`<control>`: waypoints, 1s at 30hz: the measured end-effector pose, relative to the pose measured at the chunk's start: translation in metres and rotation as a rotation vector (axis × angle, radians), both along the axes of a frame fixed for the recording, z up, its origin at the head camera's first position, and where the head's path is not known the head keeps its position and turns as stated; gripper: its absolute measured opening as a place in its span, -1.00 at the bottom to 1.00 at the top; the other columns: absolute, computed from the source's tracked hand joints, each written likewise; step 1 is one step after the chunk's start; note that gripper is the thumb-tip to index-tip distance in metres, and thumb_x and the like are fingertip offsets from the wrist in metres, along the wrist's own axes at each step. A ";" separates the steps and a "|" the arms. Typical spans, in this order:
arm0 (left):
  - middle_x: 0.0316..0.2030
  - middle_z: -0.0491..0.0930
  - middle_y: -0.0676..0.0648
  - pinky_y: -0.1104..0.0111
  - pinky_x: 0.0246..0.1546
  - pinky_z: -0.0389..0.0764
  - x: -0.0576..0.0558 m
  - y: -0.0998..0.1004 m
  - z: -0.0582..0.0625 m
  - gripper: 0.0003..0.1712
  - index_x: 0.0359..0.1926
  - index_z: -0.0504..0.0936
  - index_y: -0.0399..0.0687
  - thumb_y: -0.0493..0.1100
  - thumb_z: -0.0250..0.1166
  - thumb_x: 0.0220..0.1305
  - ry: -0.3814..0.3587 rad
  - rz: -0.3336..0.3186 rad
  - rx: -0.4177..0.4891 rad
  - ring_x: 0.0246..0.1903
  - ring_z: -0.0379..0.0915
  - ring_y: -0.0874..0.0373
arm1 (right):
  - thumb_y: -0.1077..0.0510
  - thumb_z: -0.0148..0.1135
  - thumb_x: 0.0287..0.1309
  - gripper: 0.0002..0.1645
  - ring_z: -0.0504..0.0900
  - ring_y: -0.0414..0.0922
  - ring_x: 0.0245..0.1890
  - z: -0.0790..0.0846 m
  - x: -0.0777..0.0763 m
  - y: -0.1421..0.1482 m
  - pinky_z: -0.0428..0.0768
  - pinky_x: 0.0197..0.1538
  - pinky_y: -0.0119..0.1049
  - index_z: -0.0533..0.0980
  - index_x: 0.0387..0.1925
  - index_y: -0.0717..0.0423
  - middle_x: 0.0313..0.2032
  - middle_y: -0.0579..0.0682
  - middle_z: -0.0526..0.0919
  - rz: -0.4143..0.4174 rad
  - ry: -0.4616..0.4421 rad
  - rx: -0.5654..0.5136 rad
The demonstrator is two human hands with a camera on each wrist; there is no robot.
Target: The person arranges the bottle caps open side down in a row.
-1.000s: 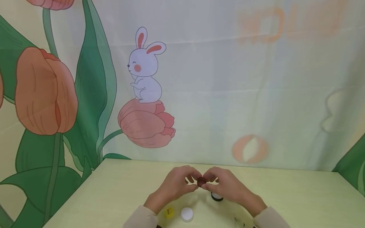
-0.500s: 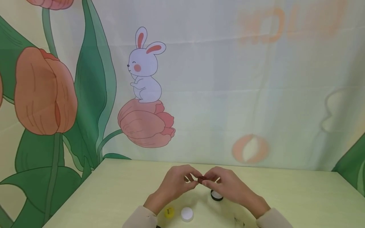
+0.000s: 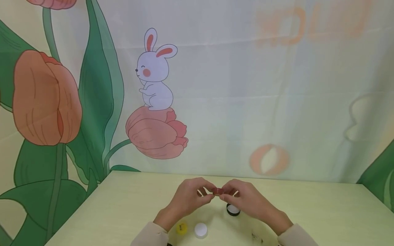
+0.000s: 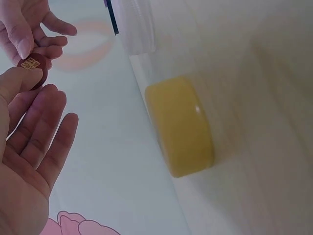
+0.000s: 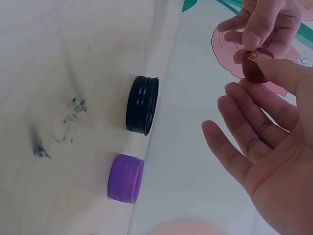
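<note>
A: Red disc (image 3: 218, 192)?
B: Up off tbl (image 3: 135, 212), fingertip-pinched btwn L hand (image 3: 192, 194) + R hand (image 3: 244, 195).
A: Step?
B: Prob 2-handed check; next move likely needs one hand letting go.
A: Nearby?
B: Blk lid (image 3: 233, 209) nearer; wht cap (image 3: 201, 231), yel cap (image 3: 181, 228) nearer still, left.

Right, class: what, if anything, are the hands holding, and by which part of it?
A small red cap, pinched by its edge: the left hand grips one side, the right hand the opposite side.
</note>
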State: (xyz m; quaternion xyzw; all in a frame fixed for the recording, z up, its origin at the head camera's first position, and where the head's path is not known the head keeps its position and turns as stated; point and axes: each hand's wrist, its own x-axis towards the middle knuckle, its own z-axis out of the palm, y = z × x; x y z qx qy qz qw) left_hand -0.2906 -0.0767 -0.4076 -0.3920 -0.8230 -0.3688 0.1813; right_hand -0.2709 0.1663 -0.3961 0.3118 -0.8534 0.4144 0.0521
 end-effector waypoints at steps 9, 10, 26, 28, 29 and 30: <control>-0.15 0.81 0.05 0.31 -0.30 0.75 0.001 -0.001 -0.001 -0.73 -0.05 0.82 -0.06 -0.37 0.52 0.24 -0.004 -0.003 -0.010 -0.37 0.70 0.26 | -0.03 0.31 0.51 -0.83 0.71 -0.22 -0.15 -0.002 -0.001 0.001 0.69 -0.03 -0.23 0.70 -0.10 -0.07 -0.17 -0.24 0.74 -0.004 0.010 0.011; -0.14 0.81 0.04 0.32 -0.30 0.75 0.001 0.000 0.000 -0.71 -0.03 0.82 -0.07 -0.37 0.52 0.23 -0.003 -0.004 -0.009 -0.37 0.70 0.26 | -0.03 0.31 0.51 -0.83 0.71 -0.21 -0.15 -0.002 -0.001 0.001 0.69 -0.03 -0.23 0.71 -0.10 -0.07 -0.18 -0.24 0.74 -0.002 0.009 0.011; -0.16 0.78 0.08 0.40 -0.35 0.71 0.004 0.003 0.001 -0.61 0.06 0.76 -0.06 -0.32 0.58 0.21 0.136 -0.015 -0.064 -0.40 0.67 0.28 | -0.07 0.22 0.57 -0.75 0.70 -0.15 -0.11 0.001 0.002 0.001 0.66 -0.03 -0.15 0.72 -0.07 -0.06 -0.10 -0.14 0.77 -0.004 -0.037 0.017; -0.16 0.78 0.09 0.39 -0.35 0.72 0.004 0.002 0.000 -0.61 0.05 0.77 -0.06 -0.31 0.59 0.20 0.137 -0.014 -0.061 -0.40 0.68 0.29 | -0.06 0.23 0.56 -0.75 0.70 -0.16 -0.11 0.001 0.003 0.001 0.67 -0.02 -0.16 0.72 -0.05 -0.05 -0.10 -0.17 0.76 -0.005 -0.027 0.011; -0.17 0.78 0.09 0.39 -0.35 0.72 0.004 0.002 0.000 -0.62 0.05 0.77 -0.05 -0.29 0.60 0.20 0.132 -0.010 -0.062 -0.41 0.67 0.31 | -0.06 0.25 0.55 -0.75 0.70 -0.17 -0.12 0.001 0.003 0.001 0.67 -0.02 -0.17 0.72 -0.04 -0.05 -0.11 -0.19 0.76 -0.006 -0.020 0.008; -0.17 0.77 0.09 0.38 -0.34 0.72 0.004 0.002 0.000 -0.62 0.04 0.77 -0.05 -0.28 0.60 0.20 0.127 -0.006 -0.064 -0.40 0.68 0.32 | -0.06 0.26 0.54 -0.76 0.70 -0.18 -0.13 0.001 0.002 0.000 0.67 -0.02 -0.17 0.71 -0.02 -0.05 -0.13 -0.20 0.75 -0.008 -0.013 0.005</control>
